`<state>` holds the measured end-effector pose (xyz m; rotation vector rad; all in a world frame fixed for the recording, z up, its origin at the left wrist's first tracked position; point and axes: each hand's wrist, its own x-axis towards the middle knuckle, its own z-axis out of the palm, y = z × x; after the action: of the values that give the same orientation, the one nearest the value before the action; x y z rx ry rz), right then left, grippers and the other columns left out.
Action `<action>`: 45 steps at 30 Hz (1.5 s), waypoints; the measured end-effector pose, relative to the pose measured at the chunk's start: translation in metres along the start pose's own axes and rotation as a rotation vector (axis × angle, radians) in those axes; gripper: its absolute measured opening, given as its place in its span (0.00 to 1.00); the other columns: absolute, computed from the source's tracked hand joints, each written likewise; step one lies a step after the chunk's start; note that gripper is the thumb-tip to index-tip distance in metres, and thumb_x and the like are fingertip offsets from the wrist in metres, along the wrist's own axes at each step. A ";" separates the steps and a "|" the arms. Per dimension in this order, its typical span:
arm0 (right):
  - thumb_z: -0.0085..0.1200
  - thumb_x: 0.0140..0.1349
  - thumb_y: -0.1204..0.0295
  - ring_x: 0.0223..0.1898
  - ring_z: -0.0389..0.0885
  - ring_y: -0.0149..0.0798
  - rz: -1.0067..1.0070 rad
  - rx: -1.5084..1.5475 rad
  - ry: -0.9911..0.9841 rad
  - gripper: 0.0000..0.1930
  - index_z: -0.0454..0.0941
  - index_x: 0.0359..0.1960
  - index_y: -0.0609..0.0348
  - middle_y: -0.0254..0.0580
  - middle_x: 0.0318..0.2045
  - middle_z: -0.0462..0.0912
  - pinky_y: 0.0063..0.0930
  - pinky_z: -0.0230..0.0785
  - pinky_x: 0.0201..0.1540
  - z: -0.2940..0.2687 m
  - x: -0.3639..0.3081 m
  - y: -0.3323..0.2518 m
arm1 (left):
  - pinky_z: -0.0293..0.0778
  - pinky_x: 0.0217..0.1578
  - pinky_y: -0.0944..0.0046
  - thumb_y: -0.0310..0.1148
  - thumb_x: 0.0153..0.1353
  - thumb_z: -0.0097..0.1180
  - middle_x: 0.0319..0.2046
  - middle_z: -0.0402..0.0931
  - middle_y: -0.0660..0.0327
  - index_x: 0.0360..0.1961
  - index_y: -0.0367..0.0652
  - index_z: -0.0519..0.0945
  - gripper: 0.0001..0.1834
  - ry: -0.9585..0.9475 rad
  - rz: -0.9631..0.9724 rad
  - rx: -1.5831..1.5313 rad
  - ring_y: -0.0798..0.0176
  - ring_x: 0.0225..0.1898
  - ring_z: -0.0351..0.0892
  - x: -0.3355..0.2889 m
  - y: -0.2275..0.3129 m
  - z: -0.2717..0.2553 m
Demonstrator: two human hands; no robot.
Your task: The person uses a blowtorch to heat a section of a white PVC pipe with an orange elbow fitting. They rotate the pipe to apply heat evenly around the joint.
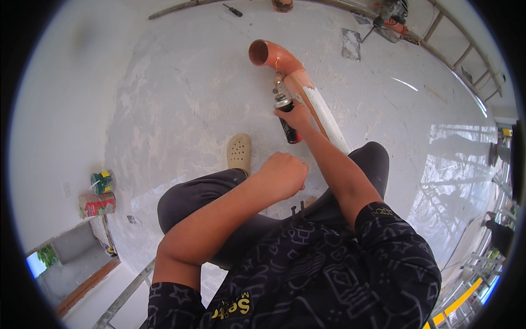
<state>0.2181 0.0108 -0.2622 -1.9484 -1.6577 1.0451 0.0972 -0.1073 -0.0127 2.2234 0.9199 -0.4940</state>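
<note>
My right hand (297, 116) is wrapped around a hand-held gas torch (290, 129) with a dark and red canister and a metal nozzle. A small flame shows at its tip, right against an orange pipe elbow (285, 59). The elbow has a round open end facing left and is joined to a long pipe (323, 112), orange-brown along one side and whitish along the other. This pipe slants down toward my right knee, where its near end is hidden. My left hand (282, 172) is a closed fist above my lap, nearer to me than the torch, with nothing showing in it.
A screwdriver-like tool (233, 10) lies on the grey smeared floor at the far side. Far right are a power tool (390, 16), a dusty square plate (351, 44) and a ladder (466, 52). Paint cans (98, 204) stand left. A beige clog (239, 152) is on my left foot.
</note>
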 end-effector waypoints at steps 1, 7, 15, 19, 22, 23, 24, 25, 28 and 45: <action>0.76 0.47 0.37 0.50 0.90 0.56 -0.004 0.007 0.007 0.43 0.85 0.54 0.63 0.57 0.44 0.91 0.48 0.80 0.55 -0.003 -0.003 0.000 | 0.81 0.50 0.45 0.44 0.65 0.71 0.40 0.88 0.47 0.43 0.36 0.85 0.20 0.004 0.000 -0.014 0.41 0.48 0.88 -0.001 0.001 0.000; 0.77 0.48 0.40 0.52 0.90 0.56 0.030 0.031 0.005 0.44 0.84 0.58 0.65 0.59 0.48 0.91 0.46 0.81 0.57 -0.021 -0.013 -0.005 | 0.81 0.50 0.45 0.44 0.65 0.71 0.38 0.88 0.48 0.41 0.36 0.86 0.19 -0.006 0.006 -0.013 0.41 0.46 0.88 -0.011 0.008 -0.003; 0.77 0.48 0.41 0.52 0.91 0.53 0.100 0.139 -0.002 0.42 0.84 0.60 0.59 0.55 0.49 0.91 0.45 0.81 0.57 -0.067 -0.014 -0.033 | 0.82 0.49 0.44 0.45 0.66 0.70 0.39 0.88 0.47 0.42 0.36 0.87 0.20 0.088 0.017 0.019 0.41 0.47 0.88 -0.027 0.022 -0.030; 0.78 0.48 0.42 0.51 0.91 0.52 0.082 0.173 0.044 0.43 0.84 0.58 0.63 0.55 0.47 0.91 0.43 0.81 0.56 -0.102 -0.054 -0.065 | 0.82 0.50 0.44 0.47 0.68 0.69 0.42 0.88 0.48 0.44 0.38 0.87 0.21 -0.020 -0.020 0.017 0.41 0.49 0.88 -0.069 0.054 -0.059; 0.79 0.49 0.44 0.50 0.91 0.49 0.143 0.130 -0.004 0.38 0.86 0.54 0.62 0.52 0.46 0.92 0.41 0.80 0.55 -0.133 -0.092 -0.097 | 0.82 0.51 0.44 0.49 0.68 0.68 0.44 0.88 0.48 0.46 0.37 0.86 0.22 -0.083 0.008 0.046 0.41 0.50 0.88 -0.108 0.085 -0.080; 0.79 0.49 0.44 0.50 0.91 0.50 0.098 0.176 0.067 0.39 0.87 0.54 0.62 0.53 0.46 0.92 0.42 0.80 0.55 -0.141 -0.107 -0.105 | 0.82 0.51 0.44 0.50 0.69 0.67 0.44 0.88 0.47 0.47 0.37 0.86 0.23 -0.092 0.009 0.067 0.41 0.51 0.88 -0.120 0.095 -0.084; 0.79 0.48 0.44 0.50 0.91 0.51 0.047 0.196 0.137 0.40 0.86 0.55 0.63 0.55 0.47 0.91 0.42 0.80 0.56 -0.149 -0.115 -0.113 | 0.82 0.52 0.44 0.50 0.69 0.67 0.45 0.88 0.47 0.47 0.37 0.86 0.23 -0.071 0.012 0.091 0.41 0.51 0.88 -0.128 0.101 -0.089; 0.79 0.48 0.42 0.51 0.91 0.53 0.089 0.179 0.100 0.42 0.86 0.55 0.65 0.57 0.47 0.91 0.44 0.80 0.56 -0.148 -0.141 -0.115 | 0.82 0.52 0.43 0.51 0.69 0.67 0.45 0.88 0.47 0.48 0.37 0.86 0.24 -0.109 0.015 0.084 0.42 0.51 0.88 -0.144 0.113 -0.084; 0.77 0.51 0.42 0.51 0.90 0.56 0.203 0.080 0.016 0.39 0.84 0.53 0.62 0.55 0.46 0.91 0.46 0.80 0.55 -0.143 -0.170 -0.112 | 0.82 0.53 0.43 0.51 0.70 0.66 0.46 0.88 0.47 0.48 0.38 0.85 0.24 -0.164 0.023 0.076 0.42 0.52 0.88 -0.160 0.123 -0.076; 0.78 0.49 0.44 0.48 0.92 0.55 0.121 0.165 0.111 0.37 0.86 0.52 0.61 0.54 0.43 0.92 0.44 0.82 0.53 -0.092 -0.045 -0.045 | 0.81 0.49 0.44 0.45 0.66 0.70 0.40 0.88 0.47 0.41 0.37 0.86 0.19 -0.023 0.007 0.030 0.40 0.47 0.88 -0.051 0.046 -0.055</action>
<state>0.2542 -0.0054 -0.1580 -1.9796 -1.3646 1.0614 0.1008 -0.1170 0.0750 2.2424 0.8979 -0.5318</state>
